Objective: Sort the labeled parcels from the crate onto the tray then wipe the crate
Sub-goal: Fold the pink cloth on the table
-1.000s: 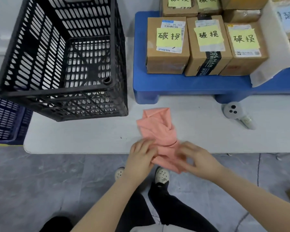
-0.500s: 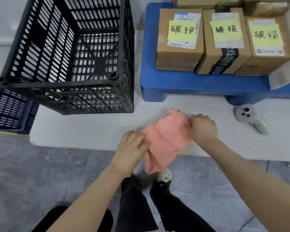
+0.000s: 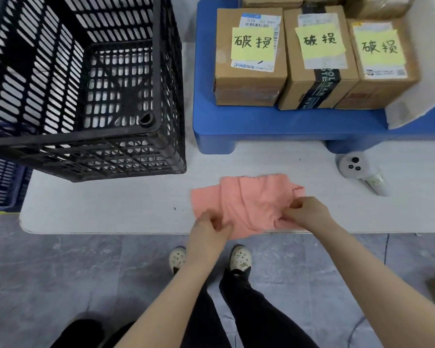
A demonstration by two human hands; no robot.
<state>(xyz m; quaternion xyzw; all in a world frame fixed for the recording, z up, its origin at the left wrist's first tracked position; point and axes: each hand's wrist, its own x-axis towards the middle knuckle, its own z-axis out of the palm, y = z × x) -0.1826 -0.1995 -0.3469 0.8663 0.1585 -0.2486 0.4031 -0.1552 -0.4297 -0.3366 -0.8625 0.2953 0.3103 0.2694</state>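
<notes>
Watching the head cam feed here. Closest to me, the person's shoes (image 3: 240, 257) are standing on the grey floor (image 3: 60, 272), just on the near side of the cloth (image 3: 251, 199). The left hand (image 3: 209, 231) is pinching the cloth's near left edge between thumb and curled fingers. The right hand (image 3: 305, 213) is gripping a bunched fold at the cloth's near right corner, fingers curled in. The cloth is pink and is lying mostly flat, partly folded over itself, on the white table (image 3: 111, 204). Its near edge is hanging a little over the table's front edge.

Going further out, a small white gadget (image 3: 352, 168) with dark buttons is lying on the table to the right of the cloth and a bit beyond it, well apart from it. Beyond the cloth to the left, the black crate (image 3: 106, 146) is standing upright on the table with its open top facing me. Its near corner is near the cloth but not touching it. Way left of the cloth, a blue basket (image 3: 3, 182) is peeking out from behind the crate, lower than the table.

Straight beyond the cloth, the blue tray (image 3: 261, 126) is sitting on the table just beside the crate. Three cardboard parcels are sitting on it in a row, pressed side by side: left parcel (image 3: 249, 86), middle parcel (image 3: 299, 84), right parcel (image 3: 377, 91). Each one is wearing a yellow note (image 3: 253, 42) with handwriting. More boxes (image 3: 271, 1) are showing behind them, cut off by the frame, so I can't tell what's on those.
</notes>
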